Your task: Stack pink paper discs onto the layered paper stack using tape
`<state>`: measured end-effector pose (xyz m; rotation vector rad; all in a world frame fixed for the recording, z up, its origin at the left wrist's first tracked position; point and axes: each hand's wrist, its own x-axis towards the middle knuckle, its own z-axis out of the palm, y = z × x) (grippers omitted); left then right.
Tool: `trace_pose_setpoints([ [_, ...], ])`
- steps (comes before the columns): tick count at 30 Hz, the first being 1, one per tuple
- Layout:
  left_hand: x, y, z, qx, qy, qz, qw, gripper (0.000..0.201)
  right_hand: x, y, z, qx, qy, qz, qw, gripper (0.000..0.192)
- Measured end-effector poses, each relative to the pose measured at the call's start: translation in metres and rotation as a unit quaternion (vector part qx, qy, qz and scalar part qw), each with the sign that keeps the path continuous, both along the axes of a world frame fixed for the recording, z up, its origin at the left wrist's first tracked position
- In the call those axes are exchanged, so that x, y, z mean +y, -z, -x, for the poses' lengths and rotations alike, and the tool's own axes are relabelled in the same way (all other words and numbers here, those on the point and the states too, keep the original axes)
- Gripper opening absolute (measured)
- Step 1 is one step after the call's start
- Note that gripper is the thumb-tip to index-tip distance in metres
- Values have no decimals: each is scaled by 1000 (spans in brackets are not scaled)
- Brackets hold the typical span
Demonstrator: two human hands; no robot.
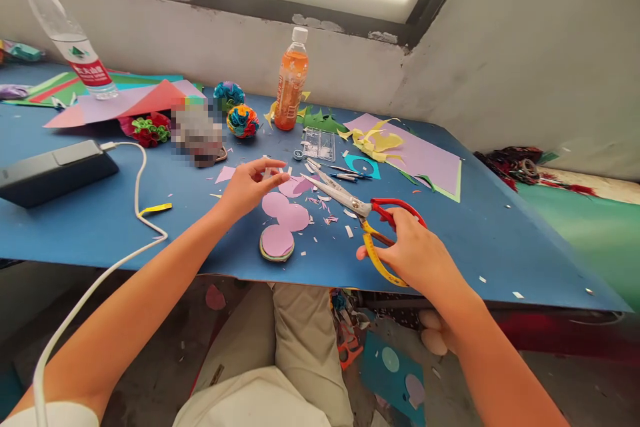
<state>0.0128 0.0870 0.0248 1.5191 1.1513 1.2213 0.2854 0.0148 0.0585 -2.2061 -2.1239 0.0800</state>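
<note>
My right hand (413,247) grips large scissors (347,197) with one red and one yellow handle. Their blades are parted a little and point left, toward my left hand (255,187). That hand hovers above the paper pieces, its thumb and forefinger stretched out with a small gap between the tips. White scraps show by its fingers; whether they touch is unclear. Below lie lavender paper circles (293,217), some overlapping. Closest to me, another lavender circle (277,241) tops a stack of round pieces with coloured edges. Small paper scraps (349,231) are scattered around.
An orange drink bottle (291,83), paper flower balls (243,121) and a water bottle (80,53) stand toward the back. Lavender sheets (430,160) and yellow offcuts (375,140) lie right. A white cable (139,180) runs from a dark device (55,170) on the left.
</note>
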Motion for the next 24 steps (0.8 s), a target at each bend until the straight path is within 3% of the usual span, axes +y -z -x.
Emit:
trace_pose_setpoints([
  [5,-2,-1,-2,-3,52,21,998,45,4,1,9,12,-9,3,1000,53],
  [9,-1,1,-1,34,2,0,999,17,6,0,14,26,-5,-4,1000,54],
  [12,0,1,1,59,-7,-3,998,14,6,-3,12,48,17,-5,999,53],
  [16,1,4,3,151,52,-24,987,23,4,-4,6,63,70,-11,995,54],
  [20,2,7,5,257,11,-90,962,29,-2,0,1,65,72,-6,995,53],
  [22,0,4,7,233,-19,-94,968,31,-5,2,1,66,68,-1,995,54],
  [24,-6,-1,10,148,-31,-88,985,34,-11,2,3,76,65,7,995,56],
])
